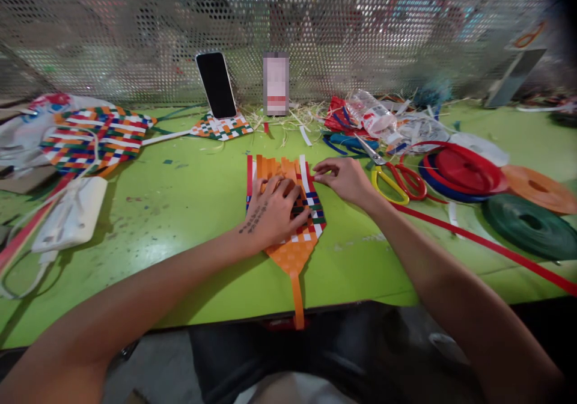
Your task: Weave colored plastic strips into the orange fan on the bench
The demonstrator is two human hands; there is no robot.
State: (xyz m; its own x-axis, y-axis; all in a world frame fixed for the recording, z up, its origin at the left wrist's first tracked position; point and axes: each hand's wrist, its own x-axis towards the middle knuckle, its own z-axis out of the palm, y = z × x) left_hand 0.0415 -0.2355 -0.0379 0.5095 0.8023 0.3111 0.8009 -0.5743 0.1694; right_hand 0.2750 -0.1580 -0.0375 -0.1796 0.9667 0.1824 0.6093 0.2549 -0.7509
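Observation:
An unfinished woven piece of flat plastic strips lies on the green table, mostly orange with white, red, blue and green. It narrows to a point, and an orange tail hangs at the table's front edge. My left hand rests palm down on the weave, fingers bent and apart, hiding its middle. At the weave's upper right edge, my right hand pinches a narrow red strip between thumb and forefinger. Beyond my right forearm, a long red strip runs to the right edge of the view.
Scissors and strip rolls, including a green roll, lie right. A plastic bottle sits among scraps. Behind stand a phone and a blurred upright rectangle before perforated metal. Left are a finished-looking weave and white power strip.

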